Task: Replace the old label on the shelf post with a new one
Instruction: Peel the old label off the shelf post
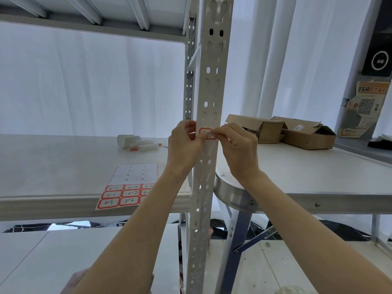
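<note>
A white perforated shelf post runs up the middle of the view. A small red-bordered label with handwriting sits on its front face at hand height. My left hand holds the post's left edge, its thumb lying on the label's lower left part. My right hand pinches the label's right edge between thumb and forefinger. A sheet of red-bordered labels lies on the shelf board at the lower left; its upper rows are peeled bare, its lower rows carry written labels.
Crumpled white and red label scraps lie further back on the shelf board. To the right stands a white table with open cardboard boxes. White curtains hang behind. A shelf level spans overhead.
</note>
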